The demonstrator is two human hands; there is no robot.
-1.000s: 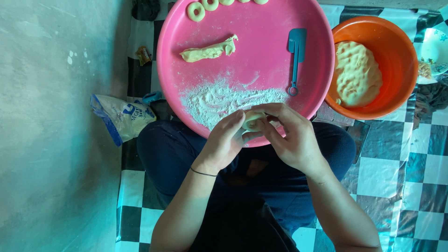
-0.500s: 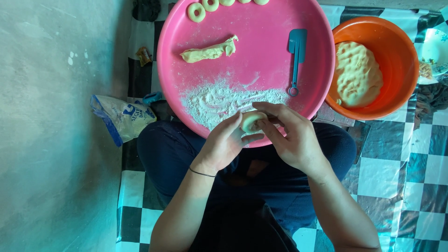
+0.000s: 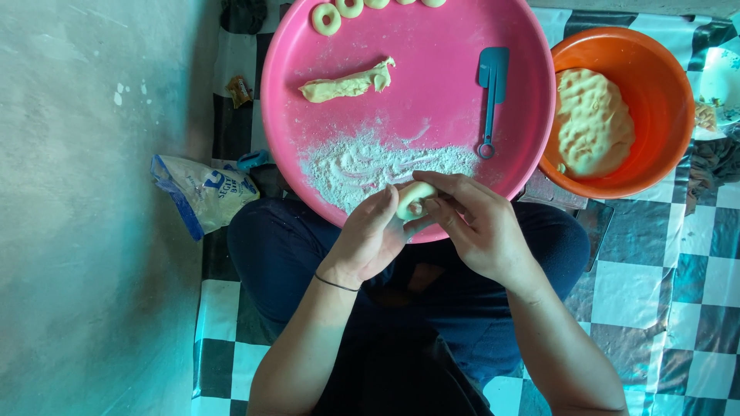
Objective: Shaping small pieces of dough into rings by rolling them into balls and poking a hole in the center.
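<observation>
Dough piece pinched between left hand and right hand.

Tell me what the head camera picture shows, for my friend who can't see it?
Both hands, left and right, hold a small dough piece over the near edge of a pink tray. The tray has flour, a dough strip, dough rings and a blue scraper. An orange bowl of dough sits to the right.
</observation>
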